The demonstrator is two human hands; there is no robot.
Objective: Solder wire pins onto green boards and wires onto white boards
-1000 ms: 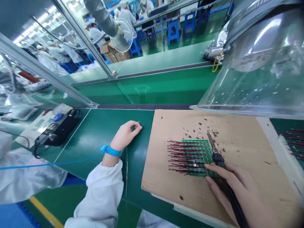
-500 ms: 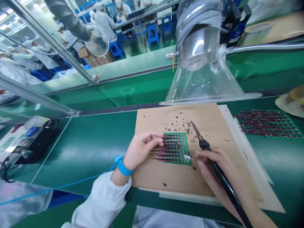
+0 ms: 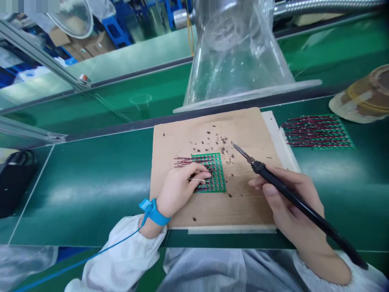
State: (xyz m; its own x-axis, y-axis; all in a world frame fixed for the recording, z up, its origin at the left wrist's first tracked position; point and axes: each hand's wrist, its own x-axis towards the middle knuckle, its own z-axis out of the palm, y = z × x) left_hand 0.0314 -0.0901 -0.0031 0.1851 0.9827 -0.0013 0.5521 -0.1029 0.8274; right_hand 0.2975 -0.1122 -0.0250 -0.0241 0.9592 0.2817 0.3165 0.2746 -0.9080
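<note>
My left hand [image 3: 178, 188], with a blue wrist strap, rests over the left part of a green circuit board [image 3: 219, 172]. Its thumb and fingers pinch a thin silvery solder wire [image 3: 199, 179] just above the board. Dark red wires [image 3: 182, 160] stick out from the board's left side, partly hidden under this hand. To the right of the board, my right hand [image 3: 296, 202] grips a black soldering iron [image 3: 275, 184] like a pen. The iron's tip points up and left, apart from the board, above dark specks on the cardboard.
A brown cardboard sheet [image 3: 243, 209] lies under the board. Another wired board [image 3: 319, 132] sits at right, near a brownish round container [image 3: 364, 95]. Behind the cardboard hangs a clear fume hood [image 3: 237, 75]. A black box [image 3: 15, 182] stands at far left.
The view has tilted downward. My left hand has slid from the upper wires toward the board's lower middle. My right hand, still with the soldering iron, has drawn away from the board to the right.
</note>
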